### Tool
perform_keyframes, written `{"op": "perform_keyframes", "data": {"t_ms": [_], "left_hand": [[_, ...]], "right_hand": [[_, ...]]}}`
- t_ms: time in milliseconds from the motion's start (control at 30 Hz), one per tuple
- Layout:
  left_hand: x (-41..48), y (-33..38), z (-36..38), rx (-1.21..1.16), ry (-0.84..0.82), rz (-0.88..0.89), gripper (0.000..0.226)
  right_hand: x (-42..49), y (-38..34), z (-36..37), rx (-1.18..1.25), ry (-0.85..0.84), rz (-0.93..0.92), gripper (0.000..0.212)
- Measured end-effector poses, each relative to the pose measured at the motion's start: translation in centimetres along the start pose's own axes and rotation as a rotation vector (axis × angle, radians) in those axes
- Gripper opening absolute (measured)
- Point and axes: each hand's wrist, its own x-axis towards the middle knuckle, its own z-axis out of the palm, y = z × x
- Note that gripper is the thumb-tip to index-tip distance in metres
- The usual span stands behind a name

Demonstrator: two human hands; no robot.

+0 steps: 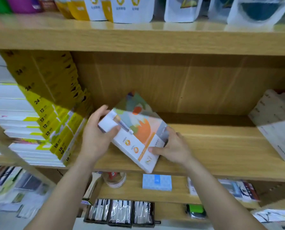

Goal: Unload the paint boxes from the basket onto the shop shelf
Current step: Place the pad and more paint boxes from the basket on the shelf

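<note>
A flat white paint box (135, 138) with orange and green artwork lies tilted at the front of the wooden shop shelf (213, 146), its near corner sticking out past the shelf's front edge. A second, similar box (135, 102) lies under or behind it, further in. My left hand (97, 135) grips the top box's upper left corner. My right hand (173, 145) holds its right side, thumb on top. The basket is out of view.
Stacks of yellow boxes (55, 113) numbered 12, 18 and 24 fill the shelf's left end. White boxes (278, 123) lean at the right end. Pouches (131, 10) stand on the shelf above. A blue pack (156, 182) and tape roll (115, 180) sit on the shelf below.
</note>
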Motion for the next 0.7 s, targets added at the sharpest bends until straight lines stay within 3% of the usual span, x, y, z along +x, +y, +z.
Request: {"op": "perform_keyframes", "data": {"t_ms": [67, 133, 233, 300, 400, 467, 567, 700], "left_hand": [[1.6, 0.9, -1.0, -0.022, -0.032, 0.070, 0.066], [2.8, 1.1, -1.6, -0.022, -0.070, 0.093, 0.063], [3.9, 0.5, -2.3, 0.026, -0.076, 0.085, 0.059], [4.6, -0.2, -2.7, 0.064, -0.030, 0.064, 0.063], [4.3, -1.3, -2.8, 0.088, 0.078, 0.026, 0.078], [2.8, -3.1, -2.3, 0.247, 0.064, 0.010, 0.087], [0.3, -6.0, -1.2, 0.404, -0.115, -0.026, 0.095], [0.1, -8.1, -0.2, 0.516, -0.408, -0.098, 0.074]], "right_hand": [[1.3, -1.5, -0.7, -0.058, 0.041, -0.017, 0.121], [3.0, -2.6, -1.2, 0.054, 0.069, -0.050, 0.096], [4.6, -3.3, -0.7, 0.365, -0.050, -0.051, 0.050], [5.0, -3.6, 0.6, 0.430, -0.017, -0.054, 0.033], [5.9, -4.7, 3.2, 0.575, 0.085, -0.012, 0.032], [7.0, -6.0, 4.5, 0.562, 0.179, 0.044, 0.022], [9.0, -7.8, 6.1, 0.589, 0.224, 0.074, 0.012], [10.7, -10.2, 7.5, 0.677, 0.344, -0.059, 0.037]]}}
